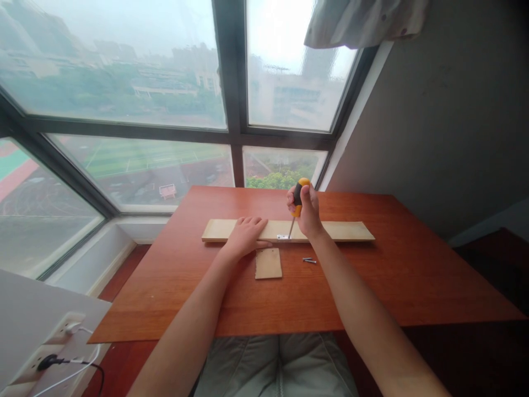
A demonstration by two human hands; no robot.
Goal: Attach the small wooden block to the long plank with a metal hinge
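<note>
A long pale wooden board (347,230) lies crosswise on the table. My left hand (247,234) rests on the board left of its middle, fingers stretched over the top and thumb along the near edge. My right hand (308,212) is wrapped round the yellow and black handle of a screwdriver (298,197), held nearly upright. Its tip meets a small white metal plate (283,237) at the board's near edge. Just in front of the board lies a small square wooden piece (268,263). Screws (309,260) lie loose to the right of that piece, near my right forearm.
The reddish-brown table (173,298) has its near edge at my lap. Windows (165,165) stand behind and to the left, with a grey wall (433,138) on the right. Power sockets with plugged-in cables (52,361) are at the lower left.
</note>
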